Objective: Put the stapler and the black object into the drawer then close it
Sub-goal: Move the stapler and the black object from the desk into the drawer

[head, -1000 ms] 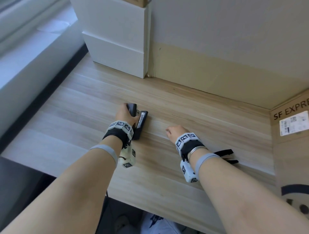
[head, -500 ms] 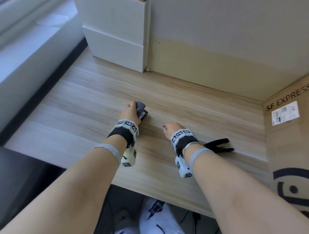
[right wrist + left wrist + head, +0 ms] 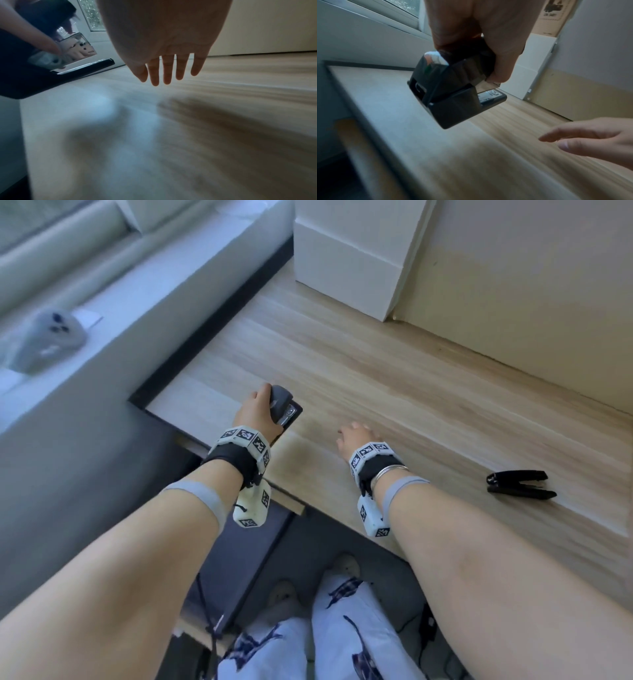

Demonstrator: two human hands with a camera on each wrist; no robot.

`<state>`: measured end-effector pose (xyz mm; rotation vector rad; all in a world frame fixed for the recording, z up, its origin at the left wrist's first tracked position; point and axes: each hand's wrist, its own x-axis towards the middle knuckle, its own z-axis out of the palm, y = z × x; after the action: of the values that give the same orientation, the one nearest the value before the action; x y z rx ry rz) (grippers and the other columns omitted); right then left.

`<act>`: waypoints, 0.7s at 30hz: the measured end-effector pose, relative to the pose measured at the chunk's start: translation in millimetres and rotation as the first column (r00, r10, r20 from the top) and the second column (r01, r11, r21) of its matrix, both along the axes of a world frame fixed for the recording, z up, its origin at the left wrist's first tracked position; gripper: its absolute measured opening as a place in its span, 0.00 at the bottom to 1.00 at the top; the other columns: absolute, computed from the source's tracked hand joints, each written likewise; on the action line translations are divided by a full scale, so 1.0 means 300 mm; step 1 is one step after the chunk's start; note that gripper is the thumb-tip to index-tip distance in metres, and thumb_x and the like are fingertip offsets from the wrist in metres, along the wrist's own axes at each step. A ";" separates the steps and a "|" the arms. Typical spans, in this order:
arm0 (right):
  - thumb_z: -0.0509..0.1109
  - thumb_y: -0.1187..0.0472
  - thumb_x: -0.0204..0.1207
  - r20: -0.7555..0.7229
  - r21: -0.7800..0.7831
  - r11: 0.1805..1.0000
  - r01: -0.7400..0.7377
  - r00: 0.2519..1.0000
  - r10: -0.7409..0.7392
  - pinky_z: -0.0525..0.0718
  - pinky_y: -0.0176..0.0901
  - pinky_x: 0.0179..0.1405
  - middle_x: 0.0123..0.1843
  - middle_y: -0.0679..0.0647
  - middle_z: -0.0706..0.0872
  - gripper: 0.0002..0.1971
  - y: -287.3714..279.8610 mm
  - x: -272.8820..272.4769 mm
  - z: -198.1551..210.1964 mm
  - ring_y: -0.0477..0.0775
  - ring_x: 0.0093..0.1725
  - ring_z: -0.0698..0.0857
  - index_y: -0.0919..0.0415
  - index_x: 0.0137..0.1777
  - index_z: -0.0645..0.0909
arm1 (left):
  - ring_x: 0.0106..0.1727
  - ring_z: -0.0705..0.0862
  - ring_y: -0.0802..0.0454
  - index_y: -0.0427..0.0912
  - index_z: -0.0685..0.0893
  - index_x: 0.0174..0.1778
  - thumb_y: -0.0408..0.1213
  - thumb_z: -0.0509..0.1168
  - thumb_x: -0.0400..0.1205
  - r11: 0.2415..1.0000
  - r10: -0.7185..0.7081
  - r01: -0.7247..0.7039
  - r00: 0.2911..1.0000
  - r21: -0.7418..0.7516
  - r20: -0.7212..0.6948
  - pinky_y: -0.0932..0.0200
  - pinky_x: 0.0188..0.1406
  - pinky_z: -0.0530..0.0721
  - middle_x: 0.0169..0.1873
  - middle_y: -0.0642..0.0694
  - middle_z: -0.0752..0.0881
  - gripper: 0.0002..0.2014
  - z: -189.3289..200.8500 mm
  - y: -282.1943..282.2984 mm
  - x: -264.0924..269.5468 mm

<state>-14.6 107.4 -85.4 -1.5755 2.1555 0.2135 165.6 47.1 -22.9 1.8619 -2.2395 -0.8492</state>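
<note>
My left hand [image 3: 263,409] grips the black stapler [image 3: 286,410] from above and holds it just over the wooden desk [image 3: 411,378], near the desk's front left corner. In the left wrist view the stapler [image 3: 453,94] hangs tilted in the left hand [image 3: 471,58], clear of the surface. My right hand [image 3: 354,431] hovers open over the desk to the stapler's right, fingers straight [image 3: 168,71], holding nothing. The black object [image 3: 517,484], a small pronged clip, lies on the desk far right of my right hand. I cannot make out the drawer; a light wood strip [image 3: 287,503] shows under the desk's front edge.
A white box [image 3: 349,268] stands at the desk's back against the wall. A grey sill [image 3: 102,320] with a pale rounded object [image 3: 44,337] runs along the left. A dark cabinet [image 3: 239,549] and the person's legs [image 3: 325,628] are below the desk edge.
My left hand closed round the stapler and lifted it off the desk, moving it toward the front left corner. The head view swung left. My right hand stayed open above the desk.
</note>
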 end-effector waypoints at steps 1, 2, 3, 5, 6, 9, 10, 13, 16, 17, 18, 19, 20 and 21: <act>0.56 0.57 0.83 -0.001 -0.014 1.000 -0.005 1.000 0.005 0.70 0.55 0.73 0.74 0.58 0.76 0.20 -0.001 0.035 -0.012 0.62 0.75 0.72 0.58 0.73 0.75 | 0.56 0.82 0.32 0.36 0.69 0.64 0.31 0.68 0.72 1.000 0.025 -0.025 1.000 -0.002 0.000 0.46 0.49 0.81 0.59 0.33 0.79 0.25 -0.006 0.012 0.051; 0.56 0.57 0.82 0.000 -0.030 1.000 -0.006 1.000 0.006 0.70 0.55 0.73 0.74 0.58 0.76 0.20 -0.003 0.068 -0.025 0.61 0.75 0.72 0.58 0.73 0.74 | 0.56 0.82 0.32 0.37 0.69 0.62 0.31 0.68 0.72 0.999 0.052 -0.052 0.999 -0.004 -0.005 0.47 0.48 0.80 0.58 0.33 0.80 0.24 -0.014 0.023 0.101; 0.57 0.58 0.82 0.004 -0.046 0.999 -0.005 1.000 0.005 0.70 0.55 0.74 0.75 0.57 0.75 0.21 -0.002 0.101 -0.037 0.61 0.76 0.71 0.58 0.74 0.74 | 0.55 0.82 0.32 0.37 0.69 0.61 0.31 0.67 0.71 0.997 0.080 -0.080 0.997 -0.003 -0.010 0.48 0.46 0.79 0.57 0.33 0.80 0.23 -0.022 0.034 0.150; 0.57 0.59 0.82 0.021 -0.064 0.998 -0.010 1.000 0.011 0.65 0.55 0.79 0.80 0.56 0.69 0.23 0.001 0.168 -0.064 0.59 0.81 0.66 0.57 0.77 0.69 | 0.54 0.82 0.33 0.37 0.69 0.59 0.31 0.68 0.71 0.991 0.131 -0.131 0.991 0.016 -0.016 0.50 0.43 0.77 0.54 0.34 0.81 0.22 -0.041 0.061 0.251; 0.56 0.58 0.82 0.032 -0.059 0.998 -0.014 0.999 0.015 0.59 0.55 0.82 0.84 0.55 0.64 0.25 0.003 0.200 -0.078 0.58 0.83 0.61 0.57 0.79 0.65 | 0.54 0.82 0.34 0.36 0.70 0.58 0.32 0.69 0.71 0.988 0.156 -0.155 0.988 0.026 -0.017 0.52 0.42 0.75 0.53 0.35 0.81 0.22 -0.054 0.077 0.303; 0.55 0.54 0.84 0.046 -0.022 1.000 -0.007 0.999 0.008 0.46 0.58 0.85 0.88 0.49 0.50 0.28 0.024 0.290 -0.123 0.55 0.87 0.48 0.53 0.84 0.55 | 0.53 0.82 0.36 0.37 0.70 0.57 0.34 0.70 0.69 0.974 0.219 -0.218 0.975 0.056 -0.022 0.54 0.42 0.74 0.50 0.38 0.82 0.22 -0.105 0.130 0.445; 0.55 0.52 0.84 0.042 -0.022 1.000 0.006 0.999 -0.005 0.44 0.59 0.85 0.88 0.49 0.47 0.30 0.034 0.315 -0.139 0.55 0.87 0.46 0.51 0.84 0.52 | 0.52 0.82 0.36 0.38 0.71 0.57 0.34 0.70 0.69 0.971 0.231 -0.229 0.973 0.068 -0.019 0.54 0.42 0.75 0.51 0.37 0.82 0.22 -0.127 0.147 0.485; 0.52 0.47 0.84 0.005 -0.062 0.997 0.053 0.999 -0.053 0.41 0.61 0.84 0.88 0.49 0.41 0.31 0.055 0.370 -0.179 0.55 0.87 0.42 0.48 0.85 0.46 | 0.46 0.79 0.40 0.39 0.71 0.57 0.31 0.69 0.68 0.959 0.262 -0.262 0.965 0.105 0.016 0.54 0.41 0.75 0.51 0.38 0.82 0.22 -0.204 0.191 0.583; 0.51 0.46 0.84 -0.026 -0.119 0.991 0.055 0.998 -0.059 0.41 0.63 0.84 0.88 0.50 0.42 0.31 0.055 0.384 -0.201 0.54 0.87 0.42 0.48 0.85 0.46 | 0.46 0.78 0.41 0.39 0.72 0.58 0.30 0.70 0.68 0.950 0.275 -0.281 0.960 0.137 0.059 0.53 0.40 0.76 0.52 0.38 0.82 0.23 -0.297 0.219 0.642; 0.50 0.46 0.84 -0.037 -0.144 0.988 0.048 0.998 -0.054 0.41 0.63 0.84 0.88 0.50 0.43 0.31 0.055 0.383 -0.208 0.54 0.87 0.43 0.48 0.85 0.46 | 0.46 0.79 0.41 0.40 0.72 0.58 0.30 0.70 0.68 0.948 0.274 -0.282 0.959 0.150 0.071 0.53 0.40 0.76 0.52 0.38 0.82 0.23 -0.330 0.224 0.655; 0.50 0.46 0.84 -0.053 -0.171 0.985 0.037 0.997 -0.047 0.41 0.63 0.84 0.88 0.51 0.44 0.31 0.053 0.382 -0.216 0.53 0.87 0.44 0.48 0.85 0.47 | 0.46 0.78 0.40 0.39 0.71 0.58 0.30 0.70 0.68 0.946 0.271 -0.281 0.959 0.159 0.085 0.53 0.40 0.75 0.52 0.37 0.82 0.23 -0.364 0.224 0.666; 0.50 0.46 0.84 -0.072 -0.195 0.980 0.026 0.997 -0.041 0.41 0.63 0.84 0.88 0.51 0.45 0.31 0.053 0.381 -0.223 0.53 0.87 0.45 0.48 0.85 0.47 | 0.45 0.77 0.40 0.39 0.71 0.57 0.29 0.70 0.68 0.945 0.268 -0.282 0.958 0.165 0.101 0.53 0.40 0.74 0.52 0.37 0.81 0.22 -0.396 0.222 0.674; 0.50 0.46 0.84 -0.090 -0.215 0.977 0.015 0.995 -0.035 0.42 0.63 0.84 0.88 0.51 0.46 0.31 0.055 0.381 -0.231 0.52 0.87 0.45 0.49 0.85 0.48 | 0.44 0.76 0.41 0.39 0.71 0.57 0.29 0.70 0.68 0.942 0.273 -0.290 0.955 0.170 0.118 0.53 0.40 0.73 0.52 0.37 0.81 0.22 -0.430 0.219 0.681; 0.50 0.46 0.83 -0.104 -0.229 0.973 0.005 0.994 -0.030 0.42 0.63 0.84 0.88 0.52 0.46 0.31 0.058 0.382 -0.237 0.53 0.87 0.46 0.49 0.85 0.48 | 0.44 0.75 0.42 0.38 0.71 0.57 0.29 0.70 0.68 0.936 0.282 -0.303 0.950 0.177 0.132 0.53 0.41 0.73 0.52 0.37 0.81 0.23 -0.465 0.218 0.688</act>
<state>99.9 124.9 -156.5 -1.7036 2.3462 0.0457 372.0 112.4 -162.5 2.3051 -1.9167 -0.9664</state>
